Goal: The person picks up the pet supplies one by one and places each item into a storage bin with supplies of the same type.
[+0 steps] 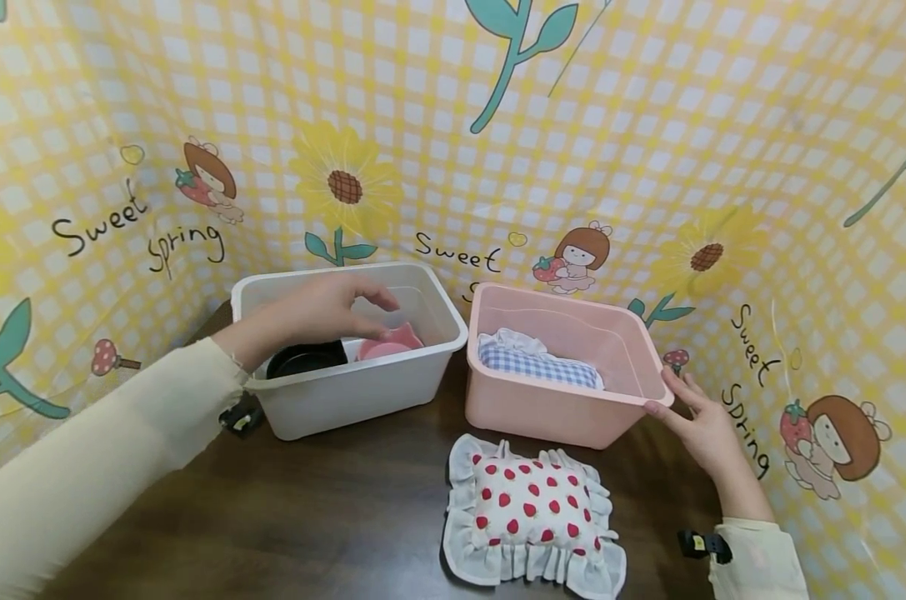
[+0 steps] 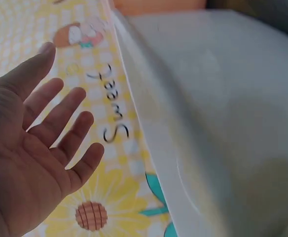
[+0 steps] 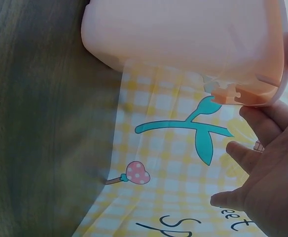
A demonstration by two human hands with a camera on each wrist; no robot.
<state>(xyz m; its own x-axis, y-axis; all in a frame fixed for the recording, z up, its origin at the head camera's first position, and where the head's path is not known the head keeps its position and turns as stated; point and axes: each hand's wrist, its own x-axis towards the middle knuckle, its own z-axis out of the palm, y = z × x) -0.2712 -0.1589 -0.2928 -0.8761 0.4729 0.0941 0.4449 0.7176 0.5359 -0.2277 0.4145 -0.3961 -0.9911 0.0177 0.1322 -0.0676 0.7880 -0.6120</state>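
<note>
My left hand [image 1: 317,312] hovers over the white bin [image 1: 355,392] with fingers spread and nothing held, as the left wrist view also shows. Inside that bin lie a black round-rimmed item [image 1: 306,360] and a pink item [image 1: 392,342] with a pointed, ear-like corner, just below my fingertips. At the pink bin's [image 1: 558,417] right front corner, my right hand [image 1: 703,425] grips the rim between thumb and fingers. A blue-and-white checked ruffled cushion [image 1: 535,362] lies in the pink bin. A small strawberry-print cushion [image 1: 531,504] with white frills rests in front of it.
Both bins stand side by side at the back of a dark wooden table [image 1: 310,517]. Behind and beside them hangs a yellow checked cloth [image 1: 437,167] printed with sunflowers and lettering, close to the bins' back edges.
</note>
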